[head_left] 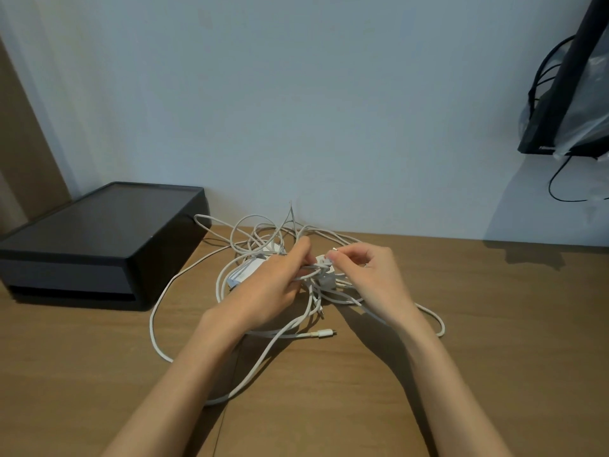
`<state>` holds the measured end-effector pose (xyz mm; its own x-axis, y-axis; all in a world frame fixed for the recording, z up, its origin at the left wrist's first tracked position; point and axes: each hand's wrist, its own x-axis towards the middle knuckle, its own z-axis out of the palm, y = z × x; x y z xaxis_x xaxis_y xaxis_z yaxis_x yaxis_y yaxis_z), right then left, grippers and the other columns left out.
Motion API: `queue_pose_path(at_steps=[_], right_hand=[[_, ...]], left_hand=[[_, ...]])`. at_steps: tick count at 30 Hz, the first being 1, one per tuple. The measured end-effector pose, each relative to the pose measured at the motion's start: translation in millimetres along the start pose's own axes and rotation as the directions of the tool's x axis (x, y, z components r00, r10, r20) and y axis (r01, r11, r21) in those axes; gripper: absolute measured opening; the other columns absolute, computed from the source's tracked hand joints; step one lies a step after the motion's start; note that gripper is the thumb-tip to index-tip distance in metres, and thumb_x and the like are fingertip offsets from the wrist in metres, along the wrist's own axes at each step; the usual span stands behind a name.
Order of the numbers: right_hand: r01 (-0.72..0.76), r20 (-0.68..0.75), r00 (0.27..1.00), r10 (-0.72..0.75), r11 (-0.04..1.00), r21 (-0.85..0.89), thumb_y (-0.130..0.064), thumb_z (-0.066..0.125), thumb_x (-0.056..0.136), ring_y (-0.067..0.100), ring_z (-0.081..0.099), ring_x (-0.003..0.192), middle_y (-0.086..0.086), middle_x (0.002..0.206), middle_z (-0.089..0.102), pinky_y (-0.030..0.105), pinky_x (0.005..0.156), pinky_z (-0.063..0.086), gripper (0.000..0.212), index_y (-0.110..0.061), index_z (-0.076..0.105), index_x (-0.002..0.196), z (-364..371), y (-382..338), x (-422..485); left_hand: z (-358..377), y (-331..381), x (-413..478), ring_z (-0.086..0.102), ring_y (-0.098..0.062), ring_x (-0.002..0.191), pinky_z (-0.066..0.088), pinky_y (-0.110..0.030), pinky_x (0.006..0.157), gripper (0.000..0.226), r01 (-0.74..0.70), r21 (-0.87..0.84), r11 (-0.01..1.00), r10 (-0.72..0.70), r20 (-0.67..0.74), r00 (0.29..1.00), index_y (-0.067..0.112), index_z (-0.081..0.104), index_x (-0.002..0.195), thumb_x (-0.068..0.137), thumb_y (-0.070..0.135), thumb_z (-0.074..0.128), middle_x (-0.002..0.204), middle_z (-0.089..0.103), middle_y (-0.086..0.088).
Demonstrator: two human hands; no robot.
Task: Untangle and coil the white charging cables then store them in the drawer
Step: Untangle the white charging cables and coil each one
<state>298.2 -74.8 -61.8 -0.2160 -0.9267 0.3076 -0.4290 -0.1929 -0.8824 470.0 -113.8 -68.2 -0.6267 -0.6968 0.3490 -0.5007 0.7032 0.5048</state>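
Observation:
A tangle of white charging cables (257, 235) lies on the wooden desk (478, 341), with loops spreading left, right and toward me. One loose plug end (324, 333) rests in front of the pile. My left hand (273, 285) grips a bundle of strands at the pile's middle. My right hand (365, 278) pinches a small connector end between thumb and fingers, just right of the left hand's fingertips. A white charger block (244, 273) shows partly under the left hand. The black drawer box (99, 245) sits at the left, against the wall.
The wall stands right behind the cables. A black monitor (560, 94) with dark cords and clear plastic wrap hangs at the upper right. A seam in the desk runs toward me between my forearms.

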Motion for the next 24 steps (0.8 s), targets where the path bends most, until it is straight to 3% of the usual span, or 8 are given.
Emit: queue_pose_path(at_steps=[5,9,11,13,17,19,21,24], right_hand=[[-0.157,-0.086,0.981,0.176,0.969,0.191,-0.022,0.066,0.087,0.007,0.062,0.081,-0.007,0.079,0.070,0.020,0.072,0.047,0.014,-0.013,0.076,0.089,7,2,2],[-0.272,-0.062,0.948,0.313,0.894,0.356,-0.017,0.064,0.088,0.011,0.058,0.080,-0.007,0.073,0.063,0.025,0.076,0.047,0.011,-0.016,0.075,0.084,7,4,2],[-0.278,-0.047,0.947,0.319,0.882,0.382,-0.017,0.062,0.090,0.012,0.056,0.079,-0.002,0.078,0.063,0.026,0.076,0.046,0.015,-0.017,0.073,0.080,8,4,2],[-0.252,-0.011,0.961,0.275,0.895,0.369,-0.017,0.058,0.092,0.011,0.058,0.082,-0.004,0.083,0.066,0.025,0.076,0.047,0.019,-0.019,0.070,0.078,10,4,3],[-0.255,0.158,0.965,0.209,0.893,0.372,-0.019,0.049,0.098,0.015,0.063,0.105,-0.010,0.107,0.069,0.041,0.100,0.046,0.019,-0.016,0.061,0.085,18,9,5],[-0.260,0.202,0.959,0.197,0.894,0.364,-0.020,0.044,0.100,0.014,0.064,0.107,-0.011,0.110,0.071,0.045,0.102,0.045,0.017,-0.012,0.056,0.092,18,12,5],[-0.257,0.184,0.962,0.202,0.898,0.358,-0.021,0.043,0.101,0.015,0.063,0.107,-0.013,0.103,0.073,0.047,0.103,0.043,0.017,-0.011,0.055,0.097,18,12,4],[-0.246,0.144,0.968,0.205,0.888,0.389,-0.021,0.044,0.100,0.014,0.063,0.107,-0.010,0.100,0.074,0.047,0.104,0.042,0.017,-0.009,0.056,0.100,21,10,2]], left_hand=[[-3,2,1,0.062,-0.004,0.096,0.049,-0.020,0.085,0.031,0.025,-0.067,0.997,-0.024,0.020,1.000,0.024,0.037,0.105,0.091,-0.001,0.049,0.106,0.066,0.004],[-6,4,3,0.060,0.006,0.083,0.043,-0.011,0.074,0.028,0.050,-0.145,0.988,-0.039,0.074,0.996,0.022,0.037,0.107,0.094,-0.002,0.043,0.093,0.068,0.008],[-6,5,4,0.056,0.007,0.073,0.039,-0.010,0.064,0.028,0.063,-0.165,0.984,-0.047,0.101,0.994,0.021,0.036,0.108,0.094,-0.003,0.039,0.089,0.067,0.006],[-8,6,4,0.053,-0.002,0.067,0.039,-0.019,0.061,0.024,0.083,-0.215,0.973,-0.057,0.124,0.991,0.019,0.035,0.109,0.096,-0.002,0.037,0.086,0.066,0.002],[-13,4,1,0.045,-0.010,0.063,0.039,-0.026,0.059,0.011,0.138,-0.288,0.948,-0.100,0.143,0.985,0.021,0.038,0.107,0.099,0.014,0.040,0.080,0.061,-0.012],[-14,3,0,0.045,-0.010,0.063,0.039,-0.024,0.057,0.011,0.156,-0.291,0.944,-0.116,0.149,0.982,0.023,0.038,0.108,0.099,0.019,0.043,0.089,0.063,-0.016],[-14,6,-1,0.043,-0.005,0.057,0.038,-0.017,0.052,0.015,0.147,-0.298,0.943,-0.106,0.147,0.983,0.021,0.037,0.111,0.098,0.023,0.045,0.086,0.064,-0.008],[-15,11,-1,0.039,0.001,0.047,0.033,-0.010,0.048,0.023,0.134,-0.334,0.933,-0.095,0.132,0.987,0.011,0.038,0.114,0.097,0.024,0.046,0.061,0.054,0.019]])
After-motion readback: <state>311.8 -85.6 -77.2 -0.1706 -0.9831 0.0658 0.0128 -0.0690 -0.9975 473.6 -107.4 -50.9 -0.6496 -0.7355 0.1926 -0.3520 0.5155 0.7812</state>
